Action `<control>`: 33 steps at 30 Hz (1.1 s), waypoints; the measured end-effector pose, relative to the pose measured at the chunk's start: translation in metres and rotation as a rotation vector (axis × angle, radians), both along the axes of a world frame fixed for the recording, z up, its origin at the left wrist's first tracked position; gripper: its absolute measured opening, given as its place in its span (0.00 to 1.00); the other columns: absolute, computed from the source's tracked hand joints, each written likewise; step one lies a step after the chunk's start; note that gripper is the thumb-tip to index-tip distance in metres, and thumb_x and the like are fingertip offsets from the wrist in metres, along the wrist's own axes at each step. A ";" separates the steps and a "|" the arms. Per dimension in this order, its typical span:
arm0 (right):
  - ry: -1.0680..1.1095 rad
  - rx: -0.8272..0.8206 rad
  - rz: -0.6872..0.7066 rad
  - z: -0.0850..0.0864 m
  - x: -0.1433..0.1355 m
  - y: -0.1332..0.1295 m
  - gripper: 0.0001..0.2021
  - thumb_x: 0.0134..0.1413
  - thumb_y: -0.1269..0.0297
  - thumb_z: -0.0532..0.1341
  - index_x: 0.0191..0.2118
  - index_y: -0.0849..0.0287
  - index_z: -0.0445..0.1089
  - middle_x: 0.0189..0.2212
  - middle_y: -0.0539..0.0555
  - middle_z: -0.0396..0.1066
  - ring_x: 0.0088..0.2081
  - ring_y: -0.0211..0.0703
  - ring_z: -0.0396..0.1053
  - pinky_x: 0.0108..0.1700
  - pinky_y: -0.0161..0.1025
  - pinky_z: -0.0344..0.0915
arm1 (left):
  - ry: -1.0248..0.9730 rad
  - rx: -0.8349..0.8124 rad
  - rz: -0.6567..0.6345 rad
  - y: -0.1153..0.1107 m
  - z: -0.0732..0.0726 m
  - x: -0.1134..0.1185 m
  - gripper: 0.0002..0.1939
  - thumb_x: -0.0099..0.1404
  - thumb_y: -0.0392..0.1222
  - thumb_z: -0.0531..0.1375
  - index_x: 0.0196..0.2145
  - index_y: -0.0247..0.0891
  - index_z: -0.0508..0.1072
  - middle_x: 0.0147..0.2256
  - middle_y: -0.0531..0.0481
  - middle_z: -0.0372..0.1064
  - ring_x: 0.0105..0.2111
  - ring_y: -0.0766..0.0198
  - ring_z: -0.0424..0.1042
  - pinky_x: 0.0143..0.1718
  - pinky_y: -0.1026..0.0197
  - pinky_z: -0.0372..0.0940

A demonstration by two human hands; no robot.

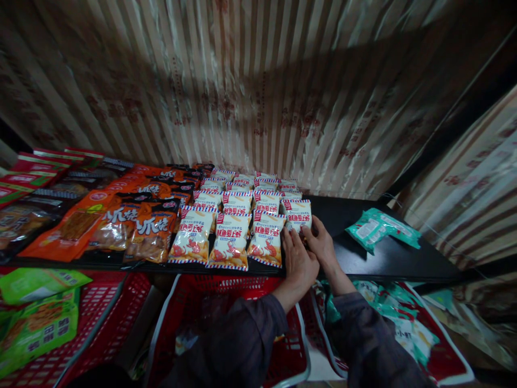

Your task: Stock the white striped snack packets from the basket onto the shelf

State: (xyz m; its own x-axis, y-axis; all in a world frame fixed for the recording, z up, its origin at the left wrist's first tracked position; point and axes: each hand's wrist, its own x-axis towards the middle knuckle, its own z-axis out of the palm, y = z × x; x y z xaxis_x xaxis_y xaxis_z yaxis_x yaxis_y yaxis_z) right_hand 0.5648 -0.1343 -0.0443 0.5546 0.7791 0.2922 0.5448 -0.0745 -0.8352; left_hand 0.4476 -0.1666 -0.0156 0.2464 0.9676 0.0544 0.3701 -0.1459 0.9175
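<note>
Several white snack bags with striped edges stand in rows on a black shelf. At the right end of these rows, both hands are on one white bag. My left hand presses its fingers against the lower front of that bag. My right hand has its fingers curled round the bag's lower right side. The fingertips are partly hidden between bag and hands. Just left of my left hand leans another white bag in the front row, its front facing me.
Orange snack packs and red-topped packs fill the shelf's left. Teal bags lie at its right. Below are red baskets, one with green packs. A striped curtain hangs behind.
</note>
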 end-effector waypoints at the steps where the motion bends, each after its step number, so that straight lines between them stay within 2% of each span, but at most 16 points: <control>1: -0.004 -0.016 -0.021 0.002 -0.001 0.001 0.33 0.49 0.47 0.59 0.58 0.62 0.67 0.52 0.66 0.73 0.50 0.58 0.72 0.53 0.55 0.65 | -0.010 0.003 0.001 0.000 -0.001 0.001 0.41 0.53 0.28 0.55 0.66 0.26 0.54 0.70 0.31 0.40 0.70 0.49 0.36 0.70 0.50 0.38; 3: -0.003 -0.037 -0.053 0.005 -0.003 0.003 0.34 0.50 0.44 0.59 0.58 0.60 0.67 0.52 0.64 0.73 0.51 0.59 0.71 0.54 0.54 0.64 | -0.022 0.005 -0.001 0.000 -0.003 0.001 0.42 0.52 0.28 0.55 0.66 0.28 0.53 0.70 0.33 0.39 0.70 0.49 0.35 0.70 0.49 0.38; 6: 0.017 -0.042 -0.028 0.008 -0.005 0.005 0.31 0.52 0.43 0.57 0.57 0.56 0.69 0.48 0.61 0.76 0.50 0.57 0.72 0.53 0.52 0.65 | -0.012 0.003 -0.001 0.000 -0.004 0.002 0.43 0.51 0.27 0.55 0.66 0.29 0.53 0.71 0.35 0.38 0.70 0.49 0.34 0.70 0.49 0.38; 12: 0.009 -0.074 0.018 0.012 -0.007 0.005 0.28 0.53 0.44 0.56 0.53 0.56 0.71 0.42 0.60 0.78 0.45 0.57 0.73 0.49 0.52 0.67 | 0.023 -0.030 -0.023 0.001 0.000 0.000 0.41 0.53 0.27 0.55 0.66 0.22 0.53 0.69 0.29 0.40 0.70 0.48 0.35 0.70 0.51 0.38; 16: 0.007 -0.074 0.021 0.013 -0.007 0.005 0.26 0.53 0.45 0.56 0.52 0.56 0.71 0.42 0.59 0.78 0.45 0.55 0.73 0.49 0.50 0.67 | 0.018 -0.023 -0.022 0.000 0.002 0.000 0.41 0.53 0.27 0.55 0.66 0.23 0.53 0.70 0.29 0.39 0.70 0.48 0.35 0.70 0.50 0.37; 21: 0.006 -0.065 -0.022 0.014 -0.005 0.006 0.30 0.52 0.44 0.57 0.56 0.58 0.69 0.47 0.62 0.76 0.49 0.57 0.72 0.52 0.52 0.66 | 0.042 -0.018 -0.029 -0.003 0.005 -0.001 0.41 0.53 0.27 0.55 0.66 0.22 0.53 0.70 0.30 0.36 0.70 0.47 0.33 0.70 0.50 0.36; 24: 0.005 -0.059 -0.048 0.015 -0.005 0.004 0.33 0.51 0.42 0.57 0.57 0.61 0.68 0.52 0.65 0.73 0.54 0.59 0.70 0.55 0.53 0.64 | 0.065 0.001 -0.063 -0.005 0.009 -0.003 0.41 0.53 0.27 0.55 0.66 0.19 0.52 0.70 0.28 0.35 0.70 0.47 0.31 0.70 0.49 0.35; 28: 0.000 -0.041 -0.072 0.018 -0.010 -0.006 0.36 0.52 0.40 0.55 0.58 0.64 0.66 0.57 0.68 0.69 0.59 0.60 0.65 0.60 0.55 0.60 | 0.045 -0.029 -0.120 -0.012 0.015 -0.008 0.43 0.53 0.26 0.55 0.66 0.20 0.51 0.70 0.30 0.32 0.70 0.48 0.28 0.70 0.49 0.33; 31: -0.004 -0.007 -0.063 0.025 -0.019 -0.018 0.37 0.54 0.40 0.54 0.58 0.67 0.66 0.59 0.70 0.67 0.60 0.61 0.65 0.61 0.57 0.59 | 0.005 -0.037 -0.190 -0.024 0.016 -0.019 0.42 0.53 0.26 0.54 0.66 0.20 0.51 0.70 0.30 0.32 0.70 0.49 0.30 0.71 0.49 0.34; 33: -0.008 0.037 -0.040 0.032 -0.030 -0.031 0.34 0.56 0.42 0.54 0.57 0.65 0.67 0.58 0.69 0.68 0.59 0.60 0.65 0.60 0.57 0.60 | -0.021 0.005 -0.234 -0.035 0.015 -0.034 0.39 0.54 0.26 0.54 0.65 0.22 0.56 0.70 0.31 0.35 0.71 0.49 0.33 0.71 0.48 0.37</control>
